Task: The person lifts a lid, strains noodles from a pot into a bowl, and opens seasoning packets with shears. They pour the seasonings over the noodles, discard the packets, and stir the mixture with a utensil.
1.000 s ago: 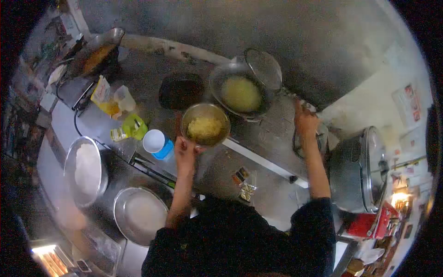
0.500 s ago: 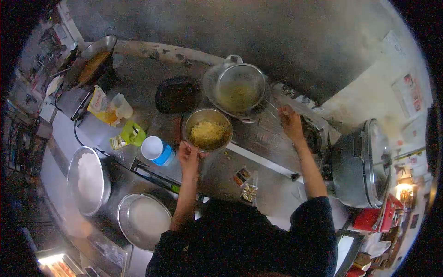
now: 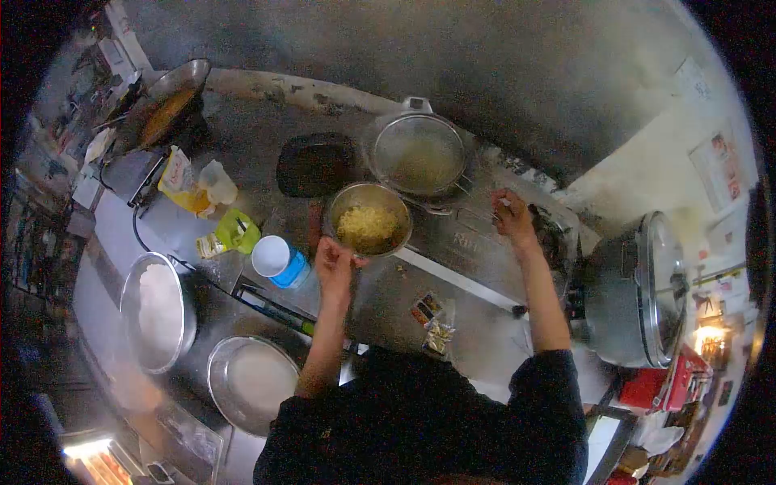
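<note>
My left hand [image 3: 335, 263] grips the near rim of a round metal bowl [image 3: 406, 229], fingers closed on its edge. Yellowish food in small pieces [image 3: 369, 227] fills the bottom of the bowl. Just beyond, a round mesh strainer [image 3: 420, 153] lies over a metal pot [image 3: 418, 106] and hides most of the pot's inside. To the right of the pot, my right hand [image 3: 512, 217] has its fingers curled at a pale metal tip in line with the strainer's handle. The middle stretch of that handle is hard to see.
A black tray [image 3: 315, 165] sits left of the pot. Nearer are a blue and white tub [image 3: 276, 260], a green container [image 3: 237, 232] and small packets [image 3: 432, 323]. Bowls of white powder [image 3: 159, 318] and pale contents [image 3: 260, 384] stand left. A large lidded cooker [image 3: 618, 295] stands right.
Relative to the pot, the strainer has shifted slightly left and its rim looks wider. My right hand's fingers sit a little differently. My left hand keeps hold of the bowl, which has barely moved.
</note>
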Available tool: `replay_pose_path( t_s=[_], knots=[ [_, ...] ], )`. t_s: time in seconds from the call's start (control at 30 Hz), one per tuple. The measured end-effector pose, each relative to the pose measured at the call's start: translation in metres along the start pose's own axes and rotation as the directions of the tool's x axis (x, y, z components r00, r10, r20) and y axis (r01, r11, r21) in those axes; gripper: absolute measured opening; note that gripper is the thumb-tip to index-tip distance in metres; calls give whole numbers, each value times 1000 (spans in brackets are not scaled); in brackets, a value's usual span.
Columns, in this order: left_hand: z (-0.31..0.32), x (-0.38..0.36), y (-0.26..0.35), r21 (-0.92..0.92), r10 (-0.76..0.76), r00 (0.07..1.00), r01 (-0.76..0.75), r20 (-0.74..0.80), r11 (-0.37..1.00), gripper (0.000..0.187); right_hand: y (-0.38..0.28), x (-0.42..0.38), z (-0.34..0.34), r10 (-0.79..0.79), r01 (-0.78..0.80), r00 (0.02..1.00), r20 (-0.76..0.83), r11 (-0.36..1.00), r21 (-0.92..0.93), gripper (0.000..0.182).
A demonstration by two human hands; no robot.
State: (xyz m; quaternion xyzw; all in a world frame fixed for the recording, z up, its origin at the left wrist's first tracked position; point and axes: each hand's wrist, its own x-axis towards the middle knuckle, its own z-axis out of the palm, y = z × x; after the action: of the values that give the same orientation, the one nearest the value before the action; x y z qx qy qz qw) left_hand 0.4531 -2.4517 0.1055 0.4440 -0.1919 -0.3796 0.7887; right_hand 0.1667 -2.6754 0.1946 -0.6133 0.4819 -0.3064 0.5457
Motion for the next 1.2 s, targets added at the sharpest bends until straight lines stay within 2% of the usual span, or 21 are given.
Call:
replay_pose_path(
  t_s=[0.1, 0.17, 0.2, 0.27, 0.3, 0.37, 0.4, 0.47, 0.5, 0.57, 0.6, 0.67, 0.7, 0.77, 0.8, 0.87, 0.97, 1.03, 1.1, 1.17, 1.2],
  knots=[
    [6, -4, 5, 9, -57, 997, 57, -58, 998, 20, -11, -12, 2, -58, 55, 998, 4, 972, 227, 7],
    [9, -4, 7, -4, -113, 985, 113, -133, 994, 20, -16, -19, -1, -125, 123, 991, 48, 992, 35, 8],
    [3, -1, 2, 2, -50, 997, 50, -57, 999, 20, -23, -25, 1, -123, 121, 991, 56, 992, 31, 8],
    [0, -1, 2, 3, 18, 1000, -18, 7, 1000, 19, -39, -40, 8, -366, 326, 931, 10, 818, -474, 28],
    [3, -4, 6, 24, 0, 999, 1, -52, 1000, 20, -46, -47, 11, -364, 330, 931, 21, 817, -473, 28],
    [5, -6, 9, 48, -19, 993, 24, -116, 999, 20, -56, -64, 15, -758, 594, 600, 257, 206, -778, 30],
    [5, -7, 10, 16, -25, 995, 27, -100, 1000, 20, -63, -73, 14, -755, 595, 604, 257, 211, -776, 30],
    [7, -8, 12, -15, -33, 996, 32, -79, 999, 21, -73, -85, 11, -652, 559, 599, 465, -75, -826, 39],
    [10, -10, 16, -27, -31, 996, 29, -83, 999, 21, -71, -86, 10, -651, 557, 601, 463, -75, -827, 39],
    [12, -12, 18, -40, -29, 996, 26, -83, 999, 21, -63, -84, 11, -705, 615, 487, 516, -143, -776, 15],
    [10, -12, 17, -50, -35, 996, 31, -85, 998, 21, -53, -78, 11, -706, 614, 487, 515, -144, -776, 15],
    [1, -13, 9, -59, -41, 995, 36, -88, 998, 21, -33, -63, 10, -763, 643, 604, 230, 295, -707, 17],
    [-4, -15, 5, -39, -23, 996, 20, -82, 999, 21, -32, -60, 9, -761, 640, 607, 228, 298, -708, 17],
    [-14, -26, -6, -13, -18, 998, 17, -67, 1000, 21, -30, -54, 5, -334, 332, 942, 41, 906, -263, 18],
    [-15, -37, -3, 11, -17, 996, 18, -90, 1000, 22, -21, -48, 4, -324, 320, 946, 30, 911, -261, 18],
    [-22, -58, -7, 47, -26, 994, 31, -105, 998, 23, 2, -33, 6, -86, 92, 993, -76, 993, 74, 22],
    [-49, -84, -37, 185, 31, 988, -2, -152, 983, 26, 12, -27, 17, 95, -72, 991, -95, 973, 220, 26],
    [-68, -98, -54, 171, -67, 997, 72, -35, 983, 30, 53, -4, 16, 118, -104, 991, -57, 974, 203, 31],
    [-65, -110, -62, 150, -184, 978, 197, -96, 969, 26, 66, -8, 13, -31, 28, 998, 49, 997, 76, 33],
    [-76, -122, -76, 347, 12, 1000, -5, -18, 938, 23, 52, -21, 18, 106, -102, 994, 7, 926, 363, 34],
    [-96, -125, -94, 220, -44, 999, 41, 11, 975, 17, 50, -38, 11, 140, -121, 990, -25, 923, 365, 34]
  ],
)
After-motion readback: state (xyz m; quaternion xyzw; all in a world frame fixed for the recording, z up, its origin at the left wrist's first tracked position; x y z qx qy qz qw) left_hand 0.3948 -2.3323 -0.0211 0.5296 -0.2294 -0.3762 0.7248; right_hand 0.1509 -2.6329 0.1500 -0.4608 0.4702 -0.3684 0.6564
